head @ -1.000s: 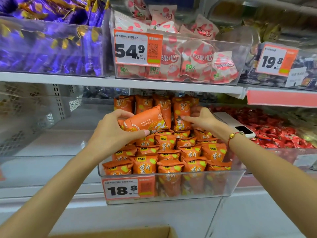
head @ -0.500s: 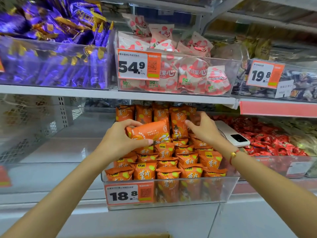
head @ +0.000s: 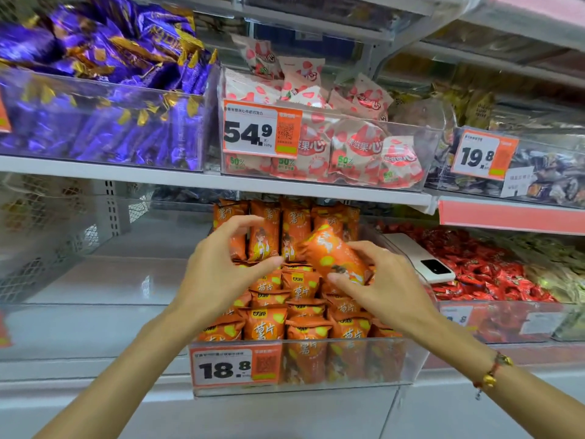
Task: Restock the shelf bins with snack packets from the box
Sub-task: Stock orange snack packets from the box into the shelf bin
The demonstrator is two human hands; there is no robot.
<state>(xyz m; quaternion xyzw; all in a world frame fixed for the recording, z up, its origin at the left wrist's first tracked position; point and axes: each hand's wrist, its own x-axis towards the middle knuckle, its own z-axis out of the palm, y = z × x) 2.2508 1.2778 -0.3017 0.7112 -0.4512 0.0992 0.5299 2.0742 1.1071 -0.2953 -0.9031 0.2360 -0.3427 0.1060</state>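
The right hand [head: 384, 291] pinches an orange foil snack packet [head: 335, 256] between thumb and fingertips, holding it tilted above the clear plastic bin [head: 408, 359] with the 18.8 price tag [head: 235, 367] on its front. The left hand [head: 218, 274] hovers just left of that packet with its fingers spread and lightly curved, gripping nothing; whether its thumb tip touches the packet cannot be told. The right wrist wears a red cord bracelet with gold beads [head: 490, 373].

Inside the bin, rows of matching orange packets [head: 304, 308] stand upright, with taller ones at the back. Just right of the bin, a white phone [head: 421, 259] lies on a heap of small red wrapped sweets [head: 484, 274] in the neighbouring bin. Left of the orange bin, an empty-looking clear bin [head: 63, 280] sits on the same shelf.

Directly above the orange bin, on the higher shelf, a clear bin holds pale packets with red strawberry print [head: 351, 144] behind a 54.9 price tag [head: 261, 133]. Left of that are purple and gold wrapped packets [head: 104, 99]; right of it a bin bears a 19.8 price tag [head: 482, 156].
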